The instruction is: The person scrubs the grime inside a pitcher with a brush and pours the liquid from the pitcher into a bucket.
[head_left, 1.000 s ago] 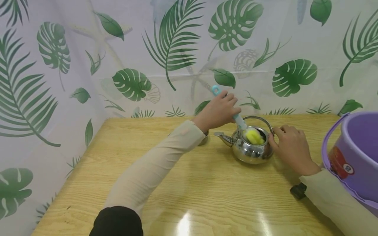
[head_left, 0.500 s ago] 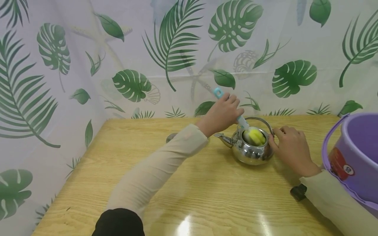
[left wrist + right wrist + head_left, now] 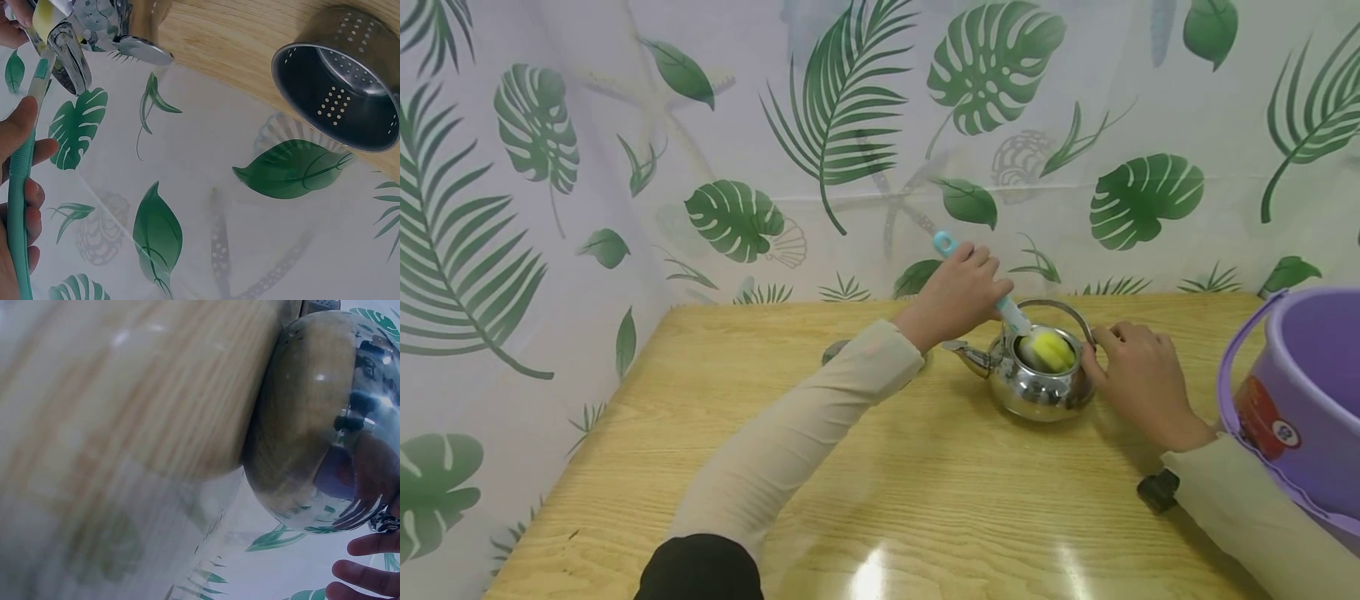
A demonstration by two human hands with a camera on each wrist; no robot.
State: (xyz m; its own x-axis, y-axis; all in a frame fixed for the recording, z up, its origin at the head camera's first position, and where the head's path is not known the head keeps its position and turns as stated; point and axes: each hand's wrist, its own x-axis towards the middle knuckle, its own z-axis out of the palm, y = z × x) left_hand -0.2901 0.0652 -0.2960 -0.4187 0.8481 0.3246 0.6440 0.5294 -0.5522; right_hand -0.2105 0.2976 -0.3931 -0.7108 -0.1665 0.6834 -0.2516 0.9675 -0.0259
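Note:
A shiny steel teapot [image 3: 1037, 396] stands upright on the wooden table, spout to the left and its hoop handle [image 3: 1060, 303] raised. My left hand [image 3: 958, 296] grips the blue-green handle [image 3: 22, 162] of a sponge brush, tilted down into the teapot's open mouth. Its yellow and white sponge head [image 3: 1052, 352] sits inside the opening; the lower part is hidden by the rim. With thumb and forefinger, my right hand [image 3: 1138, 375] pinches the base of the hoop handle on the right side. Its other fingers [image 3: 365, 575] extend beside the teapot in the right wrist view.
A perforated steel strainer basket [image 3: 337, 112] lies left of the teapot, mostly behind my left forearm in the head view. A purple bucket [image 3: 1300, 433] stands at the right, close to my right forearm. A leaf-print sheet [image 3: 865, 208] rises behind the table.
The brush handle went right, then back left and slightly lower, while the sponge head shifted a little down and right within the teapot's mouth. My right hand and the teapot stay put.

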